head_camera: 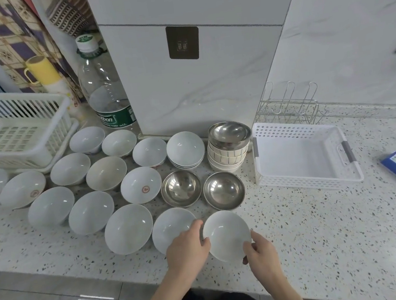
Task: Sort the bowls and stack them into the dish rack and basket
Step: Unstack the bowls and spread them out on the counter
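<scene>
As counted: two hands (225, 246), three steel bowls (181, 188).

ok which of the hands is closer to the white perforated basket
Right. The right hand holds the near white bowl on its basket-facing side; the left hand grips the bowl's opposite edge, farther from the white perforated basket.

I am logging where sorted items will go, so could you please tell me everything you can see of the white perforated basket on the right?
The white perforated basket looks like plastic: a rectangular tub with rows of small round holes through its walls and a smooth, solid-looking floor. Grey handle grips sit at its left and right ends. It stands upright on the speckled countertop and holds nothing. A wire rack stands just behind it, and a stack of bowls sits close to its left wall; whether they touch is unclear. Neither hand is near it.
</scene>
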A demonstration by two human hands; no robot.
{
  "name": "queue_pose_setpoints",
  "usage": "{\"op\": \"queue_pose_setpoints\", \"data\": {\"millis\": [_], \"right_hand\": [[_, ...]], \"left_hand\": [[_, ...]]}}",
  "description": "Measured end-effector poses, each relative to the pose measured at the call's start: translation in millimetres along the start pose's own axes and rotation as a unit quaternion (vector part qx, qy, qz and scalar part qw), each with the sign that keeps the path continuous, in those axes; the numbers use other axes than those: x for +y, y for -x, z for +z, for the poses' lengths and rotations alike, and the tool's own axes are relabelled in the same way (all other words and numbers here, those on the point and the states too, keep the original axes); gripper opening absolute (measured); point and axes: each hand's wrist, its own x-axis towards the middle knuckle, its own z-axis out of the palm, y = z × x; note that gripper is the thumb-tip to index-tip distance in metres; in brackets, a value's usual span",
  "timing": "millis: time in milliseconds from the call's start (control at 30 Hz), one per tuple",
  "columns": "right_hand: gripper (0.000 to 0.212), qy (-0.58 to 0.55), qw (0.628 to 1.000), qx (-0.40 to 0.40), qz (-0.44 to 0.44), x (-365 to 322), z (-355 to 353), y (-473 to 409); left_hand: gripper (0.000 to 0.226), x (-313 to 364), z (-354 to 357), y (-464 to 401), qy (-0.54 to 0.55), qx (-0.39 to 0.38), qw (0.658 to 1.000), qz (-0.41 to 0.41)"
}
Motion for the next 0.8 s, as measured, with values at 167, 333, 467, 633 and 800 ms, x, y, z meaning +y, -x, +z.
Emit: {"op": "queue_pose_setpoints", "data": {"millis": [167, 333, 467, 633, 800], "right_hand": [[0.038, 0.006, 1.000, -0.008, -0.007, 0, 2, 0], [0.039, 0.012, 1.000, -0.014, -0.007, 0, 5, -2], [0.039, 0.003, 1.000, -0.023, -0.004, 2, 5, -3], [0.035, -0.007, 0.999, -0.045, 0.016, 4, 2, -8], [0.036, 0.022, 0.995, -0.091, 0.021, -1, -10, -17]], "left_hand": [[0.046, -1, 0, -1, -0.023, 0.001, 1.000, -0.003], [0.047, -3, 1, -3, -0.009, 0.004, 1.000, -0.003], [0.043, -3, 2, -4, -0.012, 0.004, 1.000, -0.002], [0.044, -3, 4, -4, -0.014, 0.004, 1.000, -0.008], [0.043, -3, 6, -5, 0.016, 0.005, 0.999, -0.029]]}}
